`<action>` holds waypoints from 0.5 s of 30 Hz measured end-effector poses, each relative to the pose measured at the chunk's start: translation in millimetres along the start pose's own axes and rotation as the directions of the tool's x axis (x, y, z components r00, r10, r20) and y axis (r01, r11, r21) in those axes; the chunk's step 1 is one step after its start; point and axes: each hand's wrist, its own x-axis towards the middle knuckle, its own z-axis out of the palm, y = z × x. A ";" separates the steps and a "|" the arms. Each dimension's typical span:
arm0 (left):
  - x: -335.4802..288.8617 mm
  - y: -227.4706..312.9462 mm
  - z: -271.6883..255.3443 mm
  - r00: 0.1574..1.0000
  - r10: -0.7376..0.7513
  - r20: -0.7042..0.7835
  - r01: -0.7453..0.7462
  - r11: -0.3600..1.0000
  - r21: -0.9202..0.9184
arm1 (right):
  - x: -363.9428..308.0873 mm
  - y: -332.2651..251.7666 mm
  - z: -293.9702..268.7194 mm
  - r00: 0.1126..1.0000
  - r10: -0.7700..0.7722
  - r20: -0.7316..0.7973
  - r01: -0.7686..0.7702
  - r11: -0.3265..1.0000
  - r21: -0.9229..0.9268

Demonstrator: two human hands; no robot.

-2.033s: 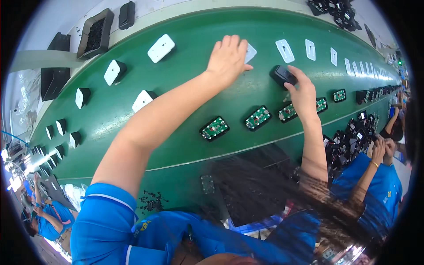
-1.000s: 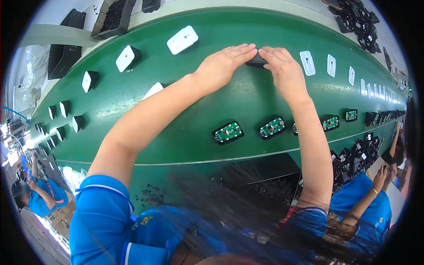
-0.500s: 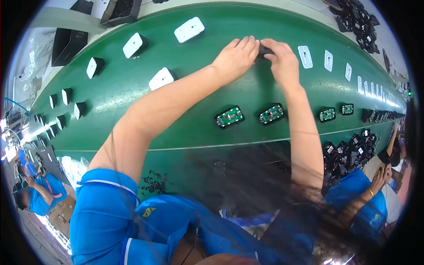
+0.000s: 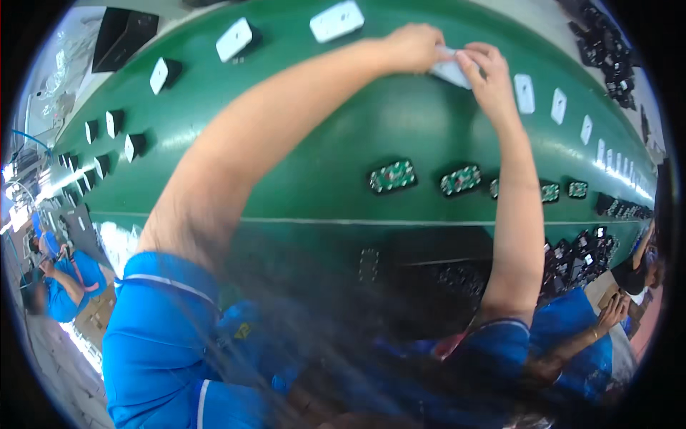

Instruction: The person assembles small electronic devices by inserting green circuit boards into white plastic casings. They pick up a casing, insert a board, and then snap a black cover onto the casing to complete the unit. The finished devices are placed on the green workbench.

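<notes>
Over the far part of the green work surface (image 4: 321, 157), both my hands are on a pale, white-faced plastic housing (image 4: 453, 71). My left hand (image 4: 416, 48) is closed at its left end, fingers bunched and a little blurred. My right hand (image 4: 489, 71) pinches its right end between thumb and fingers. A white cover plate (image 4: 524, 94) lies just right of my right hand. Nearer to me are two black housings with green circuit boards, one farther left (image 4: 392, 176) and one (image 4: 461, 180) beside my right forearm.
At the far left, white-faced black housings (image 4: 337, 21) stand in scattered rows. More white plates (image 4: 559, 106) line up toward the right. Piles of black parts lie at the right, near (image 4: 575, 261) and far (image 4: 604, 53). Co-workers sit at the left (image 4: 75, 282) and right (image 4: 586, 329).
The thing in my hands showed a dark side and now shows a white face. The whole view has shifted, and my left forearm now covers where a white-faced housing stood.
</notes>
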 end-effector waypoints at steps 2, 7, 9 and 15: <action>11.3 -1.5 -3.3 0.963 -0.198 0.182 0.222 0.968 -0.120 | 4.1 9.9 8.5 0.998 0.065 0.004 -0.065 0.997 0.033; 16.7 -1.2 -14.4 0.978 -0.132 0.164 0.143 0.988 -0.055 | 9.9 -34.6 -26.8 0.985 0.085 -0.148 -0.100 0.991 -0.093; 15.3 1.0 -15.1 0.970 -0.136 0.203 0.138 0.990 0.004 | 6.7 -46.1 -53.8 0.965 0.144 -0.220 -0.127 0.988 0.092; -23.2 39.4 -29.3 0.972 -0.211 -0.101 0.231 0.929 0.290 | -31.5 -135.8 -155.2 0.936 0.091 -0.340 -0.063 0.994 0.092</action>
